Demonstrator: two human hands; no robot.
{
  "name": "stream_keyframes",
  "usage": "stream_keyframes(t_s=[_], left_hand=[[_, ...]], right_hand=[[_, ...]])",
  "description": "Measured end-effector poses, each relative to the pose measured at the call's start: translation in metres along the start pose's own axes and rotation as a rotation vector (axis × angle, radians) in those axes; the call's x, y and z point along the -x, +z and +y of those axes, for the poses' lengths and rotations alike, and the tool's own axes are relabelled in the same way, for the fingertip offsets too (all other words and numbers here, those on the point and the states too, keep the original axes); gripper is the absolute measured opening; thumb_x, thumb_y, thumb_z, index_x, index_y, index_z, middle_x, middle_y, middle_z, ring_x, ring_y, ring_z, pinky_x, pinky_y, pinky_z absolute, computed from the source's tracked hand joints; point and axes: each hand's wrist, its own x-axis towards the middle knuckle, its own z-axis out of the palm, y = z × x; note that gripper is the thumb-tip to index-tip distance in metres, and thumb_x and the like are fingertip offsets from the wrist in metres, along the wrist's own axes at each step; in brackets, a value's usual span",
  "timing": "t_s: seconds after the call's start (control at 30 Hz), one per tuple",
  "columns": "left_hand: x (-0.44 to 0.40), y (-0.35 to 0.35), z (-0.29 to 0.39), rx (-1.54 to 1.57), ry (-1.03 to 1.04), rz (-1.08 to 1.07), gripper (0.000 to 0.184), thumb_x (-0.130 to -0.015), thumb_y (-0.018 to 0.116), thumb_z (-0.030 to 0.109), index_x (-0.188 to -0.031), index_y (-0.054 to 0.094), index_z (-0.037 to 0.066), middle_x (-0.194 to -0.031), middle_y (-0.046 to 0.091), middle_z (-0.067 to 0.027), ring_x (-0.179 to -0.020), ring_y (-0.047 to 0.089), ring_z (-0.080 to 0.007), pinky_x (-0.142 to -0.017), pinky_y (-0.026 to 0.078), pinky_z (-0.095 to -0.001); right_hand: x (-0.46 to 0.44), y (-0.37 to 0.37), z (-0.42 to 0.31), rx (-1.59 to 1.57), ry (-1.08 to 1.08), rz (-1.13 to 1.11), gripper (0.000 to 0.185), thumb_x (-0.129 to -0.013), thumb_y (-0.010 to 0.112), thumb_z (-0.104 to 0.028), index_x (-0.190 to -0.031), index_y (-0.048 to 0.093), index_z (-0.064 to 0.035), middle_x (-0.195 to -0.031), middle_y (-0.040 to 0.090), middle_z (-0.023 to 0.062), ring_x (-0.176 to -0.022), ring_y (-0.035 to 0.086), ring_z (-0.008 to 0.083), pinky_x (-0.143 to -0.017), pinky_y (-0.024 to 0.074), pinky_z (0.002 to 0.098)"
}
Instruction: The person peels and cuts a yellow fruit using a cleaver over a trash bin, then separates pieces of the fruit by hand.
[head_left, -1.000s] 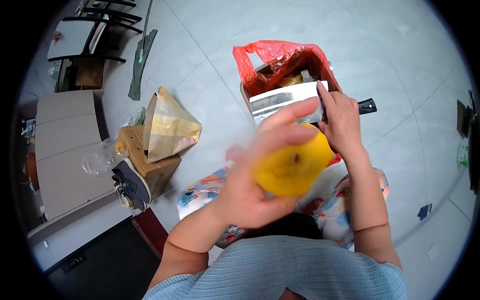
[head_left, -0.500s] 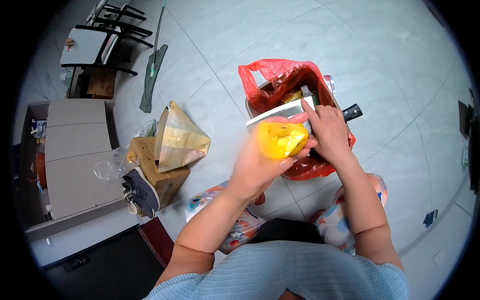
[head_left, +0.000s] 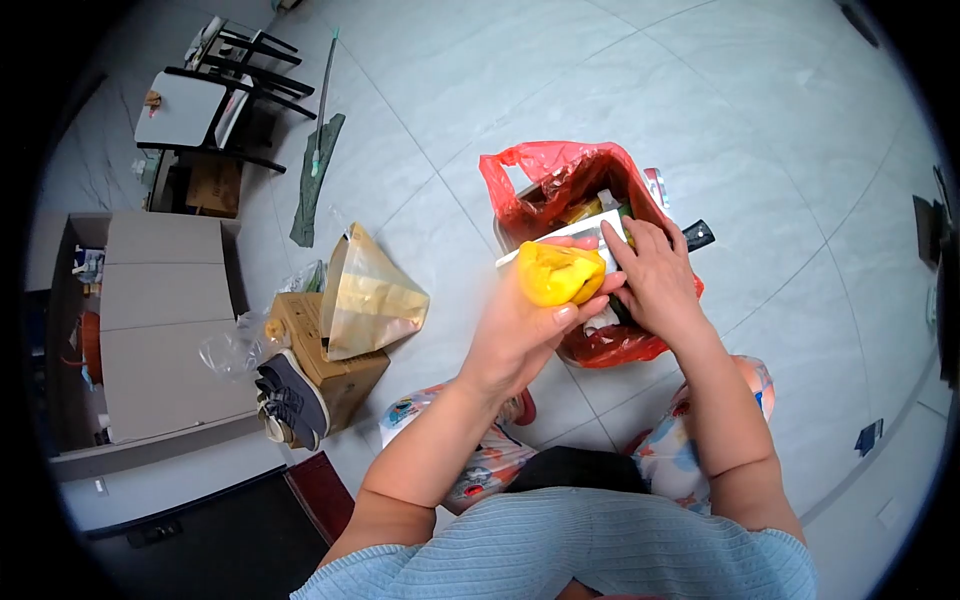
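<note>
My left hand (head_left: 515, 325) is closed round a glossy yellow fruit (head_left: 558, 274), with its palm turned up and the cut, uneven side showing. Whether this is a mango or another kind, I cannot tell. My right hand (head_left: 652, 270) grips a broad-bladed kitchen knife at the blade, close to its black riveted handle (head_left: 700, 236), which points right. The pale blade (head_left: 590, 226) lies behind the fruit, partly hidden by both hands. Below them stands a bin lined with a red plastic bag (head_left: 620, 165), with scraps inside.
Left of me, a cardboard box (head_left: 355, 385) carries a tan paper bag (head_left: 370, 300), and dark shoes (head_left: 293, 400) lean against it. Further left is a grey cabinet (head_left: 165, 290). Chairs (head_left: 185, 110) and a green mop (head_left: 315, 185) are beyond. A can (head_left: 655, 185) stands behind the bin.
The fruit has turned slightly in my left hand. The knife has tilted, so less of its blade face shows. The whole view has shifted a little, with the bin lower in it.
</note>
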Motion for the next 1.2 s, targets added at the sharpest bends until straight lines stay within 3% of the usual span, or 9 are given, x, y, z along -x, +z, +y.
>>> stream_keyframes(t_s=[0.2,0.27,0.33,0.4,0.43,0.53,0.6,0.77,1.2], left_hand=[[-0.002,-0.008,-0.004,-0.052,-0.015,0.072,0.062,-0.089,0.064,0.005,-0.143,0.035,0.007,-0.148,0.040,-0.0157,-0.133,0.046,-0.0329,-0.106,0.044,-0.0401],[-0.003,-0.012,-0.006,-0.171,0.014,0.114,0.063,-0.088,0.064,0.003,-0.143,0.036,0.007,-0.147,0.042,-0.0146,-0.133,0.046,-0.0260,-0.107,0.042,-0.0378],[-0.005,-0.012,-0.007,-0.189,0.022,0.114,0.064,-0.087,0.065,0.002,-0.143,0.036,0.006,-0.147,0.042,-0.0143,-0.132,0.047,-0.0236,-0.107,0.042,-0.0370],[-0.007,-0.010,-0.010,-0.207,0.029,0.113,0.064,-0.086,0.066,0.001,-0.143,0.036,0.006,-0.148,0.042,-0.0141,-0.131,0.047,-0.0213,-0.108,0.041,-0.0361],[-0.009,-0.009,-0.011,-0.295,0.063,0.118,0.062,-0.085,0.068,0.002,-0.140,0.039,0.002,-0.142,0.045,-0.0118,-0.127,0.049,-0.0205,-0.106,0.041,-0.0349],[-0.010,-0.004,-0.012,-0.408,0.095,0.136,0.059,-0.082,0.071,0.004,-0.135,0.044,0.000,-0.135,0.049,-0.0096,-0.125,0.050,-0.0201,-0.106,0.040,-0.0343],[-0.010,-0.006,-0.016,-0.432,0.094,0.153,0.059,-0.081,0.072,0.005,-0.133,0.047,0.000,-0.134,0.050,-0.0096,-0.125,0.050,-0.0205,-0.107,0.039,-0.0349],[-0.013,-0.022,-0.019,-1.076,0.335,0.086,0.066,-0.081,0.072,-0.004,-0.139,0.042,0.002,-0.133,0.051,-0.0085,-0.127,0.048,-0.0192,-0.108,0.040,-0.0371],[-0.010,-0.014,-0.018,-0.794,0.156,0.226,0.049,-0.084,0.066,0.005,-0.130,0.048,0.003,-0.123,0.055,-0.0109,-0.114,0.055,-0.0189,-0.096,0.045,-0.0324]], right_hand=[[0.000,-0.021,-0.008,-0.181,-0.062,0.054,0.071,-0.071,0.075,-0.009,-0.137,0.048,-0.0075,-0.130,0.054,0.0177,-0.127,0.048,0.0311,-0.110,0.0299,0.0486],[-0.002,-0.021,-0.009,-0.598,-0.024,0.062,0.061,-0.076,0.071,-0.009,-0.134,0.051,-0.0060,-0.127,0.055,0.0187,-0.124,0.050,0.0331,-0.106,0.0372,0.0445],[-0.002,-0.022,-0.011,-0.759,-0.041,0.106,0.051,-0.083,0.068,-0.009,-0.132,0.053,-0.0035,-0.123,0.058,0.0167,-0.113,0.059,0.0265,-0.093,0.0482,0.0367],[0.001,-0.030,-0.018,-1.435,0.286,-0.137,0.045,-0.088,0.064,-0.008,-0.132,0.054,-0.0013,-0.121,0.060,0.0128,-0.104,0.063,0.0172,-0.083,0.0522,0.0301],[0.002,-0.023,-0.019,-1.522,0.271,-0.125,0.045,-0.091,0.063,-0.007,-0.133,0.050,0.0022,-0.123,0.058,0.0104,-0.105,0.062,0.0126,-0.084,0.0532,0.0268],[0.003,-0.019,-0.026,-1.785,0.316,-0.076,0.049,-0.090,0.065,-0.006,-0.135,0.046,0.0043,-0.125,0.057,0.0116,-0.113,0.060,0.0167,-0.094,0.0513,0.0296],[0.003,-0.019,-0.025,-1.836,0.294,-0.087,0.051,-0.090,0.065,-0.005,-0.135,0.043,0.0045,-0.127,0.056,0.0119,-0.117,0.057,0.0181,-0.097,0.0494,0.0308],[0.002,-0.015,-0.021,-1.932,0.188,-0.078,0.056,-0.088,0.066,-0.001,-0.137,0.038,0.0029,-0.132,0.052,0.0127,-0.125,0.052,0.0215,-0.105,0.0446,0.0345],[0.002,-0.012,-0.017,-1.901,0.241,-0.024,0.052,-0.087,0.067,-0.001,-0.130,0.040,0.0000,-0.124,0.054,0.0124,-0.117,0.056,0.0198,-0.099,0.0490,0.0338]])
